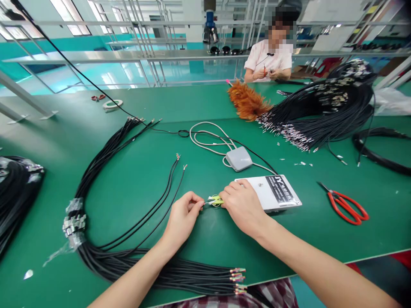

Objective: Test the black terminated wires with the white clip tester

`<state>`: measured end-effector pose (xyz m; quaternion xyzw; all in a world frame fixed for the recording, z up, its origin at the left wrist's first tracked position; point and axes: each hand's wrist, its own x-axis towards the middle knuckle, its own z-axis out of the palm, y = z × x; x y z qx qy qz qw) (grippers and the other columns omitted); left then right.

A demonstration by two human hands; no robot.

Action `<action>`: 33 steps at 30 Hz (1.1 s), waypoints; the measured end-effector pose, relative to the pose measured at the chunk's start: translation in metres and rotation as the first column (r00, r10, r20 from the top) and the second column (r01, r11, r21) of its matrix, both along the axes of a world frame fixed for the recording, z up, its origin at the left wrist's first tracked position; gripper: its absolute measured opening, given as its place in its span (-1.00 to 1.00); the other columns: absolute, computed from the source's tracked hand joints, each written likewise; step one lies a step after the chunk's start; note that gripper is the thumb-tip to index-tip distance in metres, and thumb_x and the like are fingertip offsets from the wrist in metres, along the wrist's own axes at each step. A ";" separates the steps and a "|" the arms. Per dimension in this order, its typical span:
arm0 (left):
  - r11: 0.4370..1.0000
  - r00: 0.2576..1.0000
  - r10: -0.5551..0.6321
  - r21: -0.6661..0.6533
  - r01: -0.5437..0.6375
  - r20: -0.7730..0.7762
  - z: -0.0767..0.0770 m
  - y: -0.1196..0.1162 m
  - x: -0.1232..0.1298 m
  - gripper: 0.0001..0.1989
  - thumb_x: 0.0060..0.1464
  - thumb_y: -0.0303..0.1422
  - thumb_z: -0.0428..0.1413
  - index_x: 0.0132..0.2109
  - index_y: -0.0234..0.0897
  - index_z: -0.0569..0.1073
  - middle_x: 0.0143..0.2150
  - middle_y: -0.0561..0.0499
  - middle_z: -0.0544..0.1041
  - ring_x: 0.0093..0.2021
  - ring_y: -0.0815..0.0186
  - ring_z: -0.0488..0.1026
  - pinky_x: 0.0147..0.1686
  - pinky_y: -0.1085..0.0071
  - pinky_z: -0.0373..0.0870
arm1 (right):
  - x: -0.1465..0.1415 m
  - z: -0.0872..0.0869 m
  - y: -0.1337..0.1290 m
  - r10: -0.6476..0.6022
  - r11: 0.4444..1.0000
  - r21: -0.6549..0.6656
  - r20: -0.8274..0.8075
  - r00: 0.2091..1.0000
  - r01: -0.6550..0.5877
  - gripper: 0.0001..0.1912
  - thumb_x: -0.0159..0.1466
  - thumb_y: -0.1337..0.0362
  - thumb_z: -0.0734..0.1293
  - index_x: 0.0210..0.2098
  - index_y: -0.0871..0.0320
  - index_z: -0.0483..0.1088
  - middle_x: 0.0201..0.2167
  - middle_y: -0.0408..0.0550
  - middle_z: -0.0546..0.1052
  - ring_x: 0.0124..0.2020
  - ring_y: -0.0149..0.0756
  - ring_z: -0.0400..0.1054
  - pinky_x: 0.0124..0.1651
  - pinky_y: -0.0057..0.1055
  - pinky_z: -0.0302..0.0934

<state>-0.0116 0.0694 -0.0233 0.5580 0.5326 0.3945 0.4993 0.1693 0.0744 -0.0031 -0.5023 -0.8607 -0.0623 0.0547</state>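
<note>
Black splayed-tip cables (167,188) look done, bundle (94,164) probably isn't; left hand (184,209) pinches a wire (208,202), right hand (242,206) grips yellow-green tool (217,199).

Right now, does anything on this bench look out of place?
Mildly: the fluffy orange feather duster lies right by the pale tips of the large black cable bundle, a cleaning tool among workpieces, and small white scraps litter the green tabletop nearby.
</note>
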 end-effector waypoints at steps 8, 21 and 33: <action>1.000 0.999 -0.013 -0.011 0.012 -0.040 -0.013 0.008 0.005 -0.87 0.02 -0.33 0.12 -0.43 -0.27 0.40 -0.57 0.12 0.41 -0.57 0.39 0.31 -0.56 0.51 0.16 | 0.001 0.004 0.002 -0.001 0.999 -0.032 0.016 1.000 0.002 -0.86 0.22 0.47 0.36 -0.43 0.14 0.45 -0.44 -0.11 0.54 -0.28 -0.24 0.32 -0.11 -0.25 -0.05; 0.999 0.992 -0.040 0.002 0.041 -0.123 -0.013 0.013 0.008 -0.87 0.03 -0.30 0.08 -0.40 -0.26 0.39 -0.52 0.10 0.43 -0.51 0.34 0.37 -0.50 0.47 0.20 | 0.021 0.020 -0.016 -0.004 0.999 0.045 -0.182 0.983 0.013 -0.77 0.23 0.24 0.42 -0.13 0.15 0.43 -0.09 -0.04 0.57 -0.04 -0.13 0.36 0.03 -0.14 0.00; 0.999 0.991 -0.041 0.000 0.041 -0.129 -0.013 0.013 0.006 -0.86 0.02 -0.30 0.09 -0.42 -0.26 0.41 -0.54 0.10 0.42 -0.53 0.35 0.34 -0.52 0.47 0.18 | 0.065 -0.024 -0.087 -0.030 0.942 0.272 -0.519 0.854 0.199 -0.85 0.33 0.47 0.26 -0.23 0.11 0.39 -0.02 -0.09 0.59 0.05 -0.10 0.33 0.04 -0.15 0.07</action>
